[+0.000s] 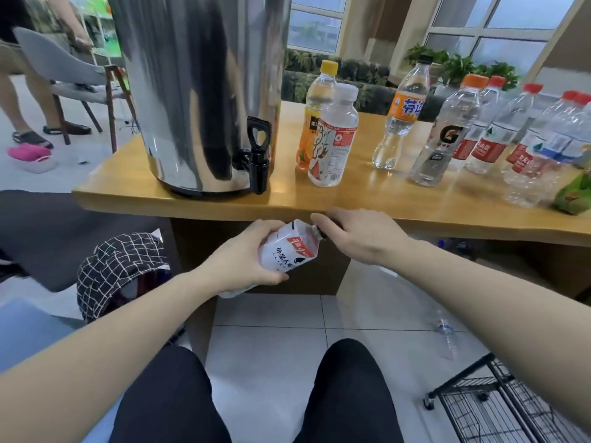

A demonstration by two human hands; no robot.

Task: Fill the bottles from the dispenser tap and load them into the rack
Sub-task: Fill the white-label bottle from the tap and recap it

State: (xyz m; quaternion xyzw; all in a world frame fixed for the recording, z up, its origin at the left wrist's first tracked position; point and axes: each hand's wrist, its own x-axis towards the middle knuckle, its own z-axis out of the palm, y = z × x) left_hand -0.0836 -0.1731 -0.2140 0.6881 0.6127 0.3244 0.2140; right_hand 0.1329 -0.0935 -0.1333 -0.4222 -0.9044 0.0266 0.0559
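My left hand (248, 255) grips a white-labelled bottle (289, 247), tilted with its neck up to the right, just below the table's front edge. My right hand (355, 233) closes its fingers round the dark cap at the bottle's neck. The steel dispenser (198, 91) stands on the wooden table (399, 195), and its black tap (257, 155) overhangs near the front edge. Several capped bottles stand on the table right of the tap, the nearest a white-capped one (335, 135). The black wire rack (499, 410) stands on the floor at the lower right.
A checked bag (121, 266) sits on the floor under the table's left end. One clear bottle (446, 334) lies on the tiles near the rack. A person sits on a grey chair (64, 68) at the far left. My knees fill the bottom middle.
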